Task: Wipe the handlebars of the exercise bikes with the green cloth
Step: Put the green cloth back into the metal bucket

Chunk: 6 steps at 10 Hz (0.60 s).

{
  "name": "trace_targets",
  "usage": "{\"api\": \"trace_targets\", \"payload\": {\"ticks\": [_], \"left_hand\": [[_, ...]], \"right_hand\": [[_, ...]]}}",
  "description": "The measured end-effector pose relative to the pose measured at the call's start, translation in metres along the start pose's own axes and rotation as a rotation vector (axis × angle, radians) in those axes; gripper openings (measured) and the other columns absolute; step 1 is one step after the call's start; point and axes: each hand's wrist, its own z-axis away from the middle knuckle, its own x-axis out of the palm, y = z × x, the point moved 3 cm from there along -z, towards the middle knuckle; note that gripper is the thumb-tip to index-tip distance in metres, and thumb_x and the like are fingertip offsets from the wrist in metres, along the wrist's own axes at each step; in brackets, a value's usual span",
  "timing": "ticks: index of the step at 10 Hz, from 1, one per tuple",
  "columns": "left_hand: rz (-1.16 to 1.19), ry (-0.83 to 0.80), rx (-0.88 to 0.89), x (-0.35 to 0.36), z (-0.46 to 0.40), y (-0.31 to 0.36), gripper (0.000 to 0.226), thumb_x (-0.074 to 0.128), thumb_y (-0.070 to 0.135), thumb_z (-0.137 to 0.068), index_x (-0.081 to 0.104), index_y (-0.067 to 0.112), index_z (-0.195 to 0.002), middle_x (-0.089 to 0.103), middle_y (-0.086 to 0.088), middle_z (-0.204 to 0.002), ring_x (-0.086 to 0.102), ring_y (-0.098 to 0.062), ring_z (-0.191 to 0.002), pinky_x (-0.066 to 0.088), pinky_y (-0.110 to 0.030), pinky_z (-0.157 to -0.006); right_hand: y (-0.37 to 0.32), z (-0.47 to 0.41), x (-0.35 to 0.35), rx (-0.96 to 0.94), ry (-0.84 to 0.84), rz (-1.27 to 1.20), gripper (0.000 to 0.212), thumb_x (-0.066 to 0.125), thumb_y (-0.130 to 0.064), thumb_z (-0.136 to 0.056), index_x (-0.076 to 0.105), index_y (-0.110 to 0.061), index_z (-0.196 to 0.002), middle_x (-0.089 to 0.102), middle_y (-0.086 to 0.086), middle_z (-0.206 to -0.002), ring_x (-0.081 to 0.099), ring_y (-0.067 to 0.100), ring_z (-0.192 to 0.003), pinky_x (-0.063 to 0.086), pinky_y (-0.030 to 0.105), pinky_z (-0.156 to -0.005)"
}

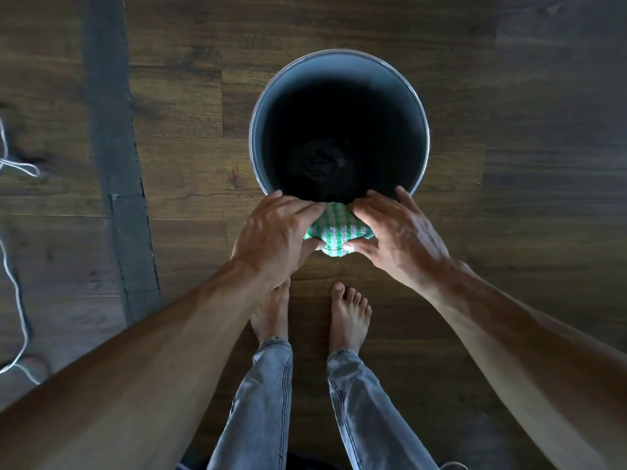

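A green-and-white checked cloth point(334, 230) is bunched between my two hands, just over the near rim of a deep round bucket point(339, 59). My left hand point(274, 232) grips the cloth's left side with fingers curled over the top and the thumb underneath. On the other side, my right hand point(397, 232) holds it the same way. The bucket's inside is dark and something dim lies at its bottom. No exercise bike or handlebar is in view.
I stand barefoot in grey jeans on a dark wooden floor, my feet point(347, 317) close to the bucket. A grey strip point(112, 157) runs across the floor at the left. A white cord point(15, 286) trails along the far left edge.
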Motion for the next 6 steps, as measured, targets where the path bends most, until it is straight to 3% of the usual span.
{"api": "trace_targets", "payload": {"ticks": [2, 4, 6], "left_hand": [[-0.015, 0.012, -0.005, -0.007, 0.005, -0.005, 0.071, 0.087, 0.032, -0.067, 0.061, 0.006, -0.128, 0.065, -0.011, -0.126, 0.060, -0.028, -0.119, 0.044, -0.041, -0.104], [-0.012, -0.011, -0.015, -0.014, 0.003, -0.005, 0.068, 0.086, 0.032, -0.069, 0.062, 0.005, -0.127, 0.065, -0.012, -0.126, 0.058, -0.028, -0.121, 0.045, -0.041, -0.104], [0.011, 0.007, -0.028, -0.020, 0.007, -0.002, 0.057, 0.084, 0.034, -0.073, 0.066, 0.008, -0.120, 0.068, -0.008, -0.119, 0.062, -0.026, -0.115, 0.048, -0.037, -0.098]], "right_hand": [[-0.002, 0.003, -0.002, 0.040, 0.000, -0.024, 0.082, 0.082, -0.045, -0.072, 0.051, -0.008, -0.138, 0.060, 0.009, -0.136, 0.051, 0.026, -0.134, 0.027, 0.050, -0.119], [-0.006, 0.002, -0.004, 0.068, 0.032, -0.043, 0.081, 0.082, -0.043, -0.074, 0.050, -0.007, -0.139, 0.059, 0.011, -0.137, 0.049, 0.026, -0.135, 0.018, 0.041, -0.119], [-0.011, 0.002, -0.011, 0.055, 0.029, -0.069, 0.079, 0.083, -0.042, -0.074, 0.051, -0.008, -0.137, 0.060, 0.009, -0.134, 0.052, 0.025, -0.132, 0.025, 0.044, -0.119]]}}
